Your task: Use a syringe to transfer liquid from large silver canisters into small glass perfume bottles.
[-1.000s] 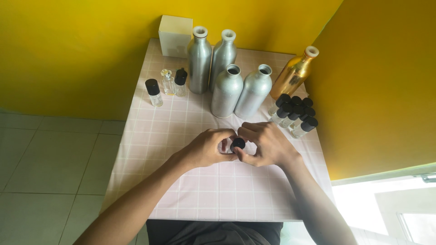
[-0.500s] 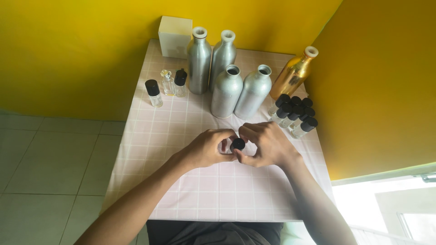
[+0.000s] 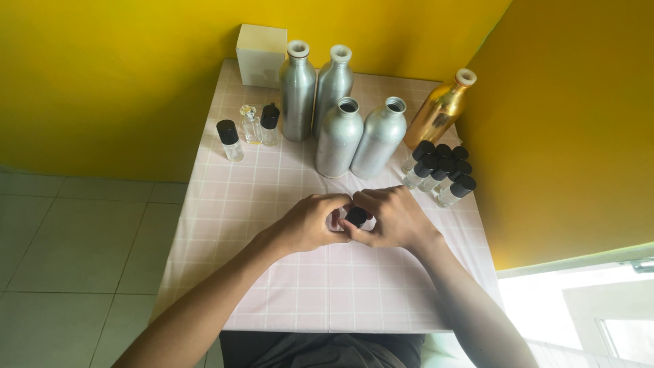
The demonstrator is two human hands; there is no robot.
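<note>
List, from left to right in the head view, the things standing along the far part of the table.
Black-capped vial → clear glass bottle → black-topped small bottle → four silver bottles → gold bottle.

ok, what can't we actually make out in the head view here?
- Small black-capped bottle: only the cap shows; the left hand and right hand cover its body.
- Whether that cap is on tight or loose: hidden by fingers.
- Rear vials in the black-capped cluster: front ones overlap them, exact count unclear.
- Contents of the four silver bottles: opaque.
- Table near edge: cut off by the person's body.
</note>
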